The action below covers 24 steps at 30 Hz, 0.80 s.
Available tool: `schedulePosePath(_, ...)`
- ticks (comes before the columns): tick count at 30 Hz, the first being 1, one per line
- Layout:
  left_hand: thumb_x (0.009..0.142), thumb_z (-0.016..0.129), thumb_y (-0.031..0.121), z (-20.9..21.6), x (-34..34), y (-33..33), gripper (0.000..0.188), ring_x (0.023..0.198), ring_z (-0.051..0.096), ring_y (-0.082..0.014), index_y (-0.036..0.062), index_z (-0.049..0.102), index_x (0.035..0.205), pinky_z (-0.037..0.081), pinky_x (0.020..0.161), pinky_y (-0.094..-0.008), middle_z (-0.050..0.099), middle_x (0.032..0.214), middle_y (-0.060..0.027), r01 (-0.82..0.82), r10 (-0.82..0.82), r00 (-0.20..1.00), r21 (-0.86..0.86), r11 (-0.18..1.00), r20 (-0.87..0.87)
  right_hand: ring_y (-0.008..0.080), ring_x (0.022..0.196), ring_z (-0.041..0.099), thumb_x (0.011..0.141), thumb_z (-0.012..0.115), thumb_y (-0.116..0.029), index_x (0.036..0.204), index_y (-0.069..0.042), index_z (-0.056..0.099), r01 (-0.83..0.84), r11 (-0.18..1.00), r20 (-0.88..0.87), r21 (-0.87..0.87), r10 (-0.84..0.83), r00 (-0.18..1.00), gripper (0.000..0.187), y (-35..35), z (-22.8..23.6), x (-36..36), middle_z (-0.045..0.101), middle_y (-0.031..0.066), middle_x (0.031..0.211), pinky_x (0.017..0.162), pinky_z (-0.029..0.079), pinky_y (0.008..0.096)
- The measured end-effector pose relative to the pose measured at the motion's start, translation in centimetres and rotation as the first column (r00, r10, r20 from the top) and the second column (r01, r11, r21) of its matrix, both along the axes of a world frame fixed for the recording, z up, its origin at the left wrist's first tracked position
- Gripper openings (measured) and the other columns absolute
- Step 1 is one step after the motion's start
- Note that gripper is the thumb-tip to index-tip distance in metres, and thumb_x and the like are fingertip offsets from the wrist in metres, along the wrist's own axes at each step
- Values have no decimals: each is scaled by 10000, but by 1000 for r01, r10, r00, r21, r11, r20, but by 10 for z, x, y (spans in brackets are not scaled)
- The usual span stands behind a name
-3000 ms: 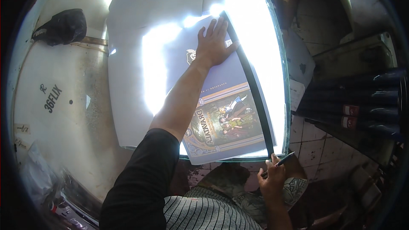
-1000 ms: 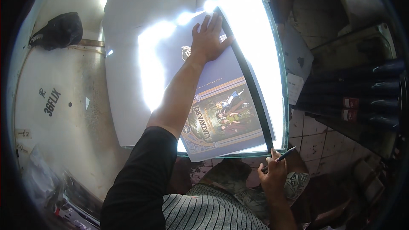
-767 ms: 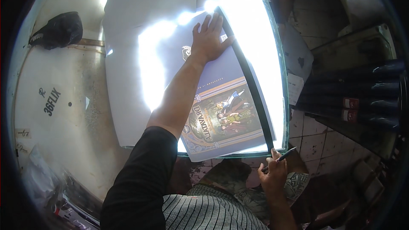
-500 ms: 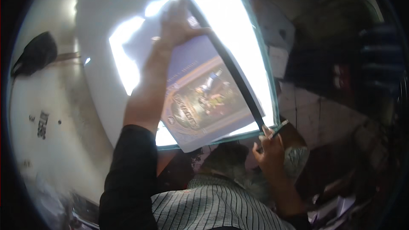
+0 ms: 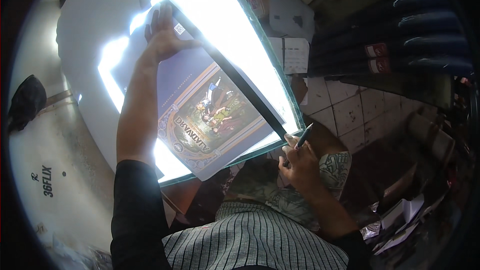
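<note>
A blue-purple printed cover sheet [image 5: 175, 77] with a colourful framed picture lies slantwise on a brightly lit glass light table [image 5: 240, 25]. A long dark straightedge [image 5: 237, 81] runs diagonally across it, from the far end down to the table's near right corner. My left hand [image 5: 162, 40] presses flat near the far end, fingers spread and thumb reaching to the straightedge. At the near end my right hand [image 5: 300, 162] is closed around a slim dark pen [image 5: 305, 136], its end pointing up and right. These fingertips also touch the straightedge's near end.
A pale board or machine surface [image 5: 35, 170] with dark lettering stands at the left, with a black object [image 5: 27, 102] on it. To the right are written papers [image 5: 295, 55], blue rolled material [image 5: 400, 35] and floor tiles [image 5: 350, 110]. Loose papers [image 5: 402, 215] lie lower right.
The view has shifted, so the table, sheet and hands sit further left in the picture. Both hands keep their places at the straightedge's ends, and the pen in my right hand now points more upward.
</note>
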<state>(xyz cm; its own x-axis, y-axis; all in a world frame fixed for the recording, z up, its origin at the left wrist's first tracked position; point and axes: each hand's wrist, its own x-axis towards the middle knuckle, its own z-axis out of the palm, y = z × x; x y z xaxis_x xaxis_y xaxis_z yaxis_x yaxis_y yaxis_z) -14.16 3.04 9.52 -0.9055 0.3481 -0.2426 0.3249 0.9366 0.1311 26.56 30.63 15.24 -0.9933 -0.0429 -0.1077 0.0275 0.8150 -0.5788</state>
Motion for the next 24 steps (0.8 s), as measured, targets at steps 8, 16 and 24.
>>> schedulePosePath(8,514,838,783,54,-5,25,1621,1559,-106,-393,-12,-60,1603,13,1240,-597,-42,1685,-255,-57,96,956,-147,988,278,328,946,697,885,781,-286,1104,-61,600,-36,958,-82,-286,13,997,363,40,9,-26,700,132,1034,947,533,451)
schedulePosePath(16,535,877,722,72,-7,35,1601,1564,-87,-385,5,-72,1606,142,1210,-671,-107,1697,-183,-121,205,899,-231,965,388,177,840,725,989,644,-133,1240,29,675,-67,757,-325,-649,-197,925,301,-10,4,-298,760,136,973,766,574,298)
schedulePosePath(24,542,874,724,79,-7,31,1582,1569,-50,-375,13,-50,1611,176,1218,-649,-83,1706,-147,-111,193,895,-220,969,401,187,769,723,909,720,-173,1122,-48,734,-171,876,-382,-450,-16,924,247,-111,-45,-450,756,121,866,713,564,321)
